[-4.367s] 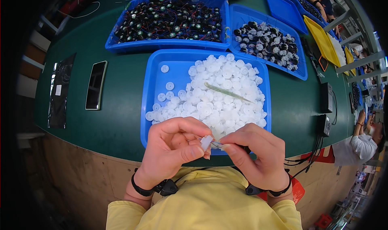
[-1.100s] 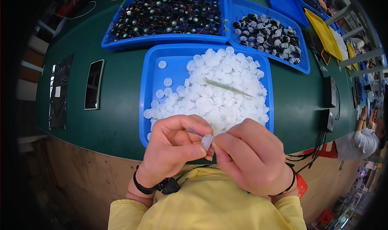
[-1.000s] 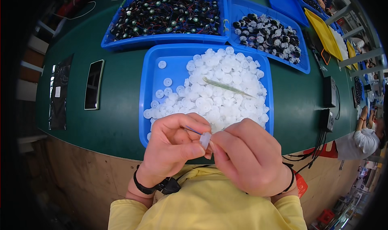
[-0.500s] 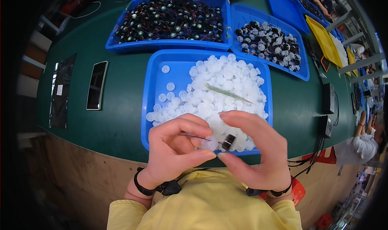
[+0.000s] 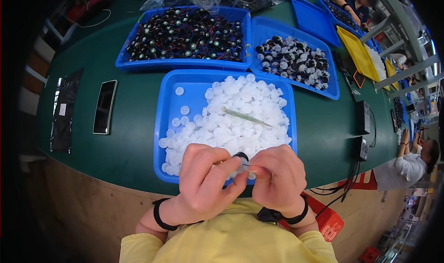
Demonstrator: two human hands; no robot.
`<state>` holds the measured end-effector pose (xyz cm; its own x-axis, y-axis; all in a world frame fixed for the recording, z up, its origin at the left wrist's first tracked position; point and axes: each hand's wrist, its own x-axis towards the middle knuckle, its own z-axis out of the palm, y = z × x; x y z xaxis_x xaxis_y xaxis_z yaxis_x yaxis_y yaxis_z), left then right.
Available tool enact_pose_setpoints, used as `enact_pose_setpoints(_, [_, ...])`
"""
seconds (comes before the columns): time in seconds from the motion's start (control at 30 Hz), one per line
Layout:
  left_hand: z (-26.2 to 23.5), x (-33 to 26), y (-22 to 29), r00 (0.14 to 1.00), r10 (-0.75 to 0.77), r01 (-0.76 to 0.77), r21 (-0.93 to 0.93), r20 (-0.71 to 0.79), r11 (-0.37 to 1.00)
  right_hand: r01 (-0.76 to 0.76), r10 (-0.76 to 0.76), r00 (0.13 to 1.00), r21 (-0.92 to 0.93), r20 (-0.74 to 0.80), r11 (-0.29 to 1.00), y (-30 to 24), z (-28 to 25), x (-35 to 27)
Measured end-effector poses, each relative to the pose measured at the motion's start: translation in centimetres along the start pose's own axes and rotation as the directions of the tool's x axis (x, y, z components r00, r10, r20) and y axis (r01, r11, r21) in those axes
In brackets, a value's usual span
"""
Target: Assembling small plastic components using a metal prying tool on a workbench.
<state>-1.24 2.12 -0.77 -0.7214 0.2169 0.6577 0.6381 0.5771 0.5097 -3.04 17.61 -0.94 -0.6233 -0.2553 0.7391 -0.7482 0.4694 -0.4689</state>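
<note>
- Head cam looked straight down at both hands, bunched together over the near edge of a blue tray (image 5: 166, 119) full of white plastic discs (image 5: 231, 119).
- Left hand (image 5: 206, 182) and right hand (image 5: 277, 177) touched at the fingertips, pinching a small black round part (image 5: 240, 157) between them, with a white disc just under it.
- Grip was tight and narrow on both sides, fingers curled in.
- A thin greenish stick (image 5: 245, 117) lay on top of the disc pile.
- Farther back sat a tray of black wired parts (image 5: 185, 34), and a phone (image 5: 105, 106) lay off to the left on the green table (image 5: 125, 142).
</note>
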Motion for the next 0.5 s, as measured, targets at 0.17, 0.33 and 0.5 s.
enact_pose_setpoints(0.17, [-0.7, 0.4, -0.3, 0.763, -0.435, 0.604, -0.767, 0.479, 0.215, -0.216, 0.221, 0.975, 0.328, 0.019, 0.920, 0.2, -0.5, -0.3])
enact_pose_setpoints(0.33, [-0.8, -1.0, -2.0, 0.614, -0.265, 0.701, -0.668, 0.744, -0.250, -0.174, 0.132, 0.982, 0.367, 0.135, 0.914, 0.3, -1.1, -0.1])
enact_pose_setpoints(0.5, [-1.1, -0.7, -1.4, 0.622, -0.270, 0.714, -0.674, 0.735, -0.190, -0.207, 0.092, 0.953, 0.400, 0.288, 0.893, 1.0, -2.3, -0.1])
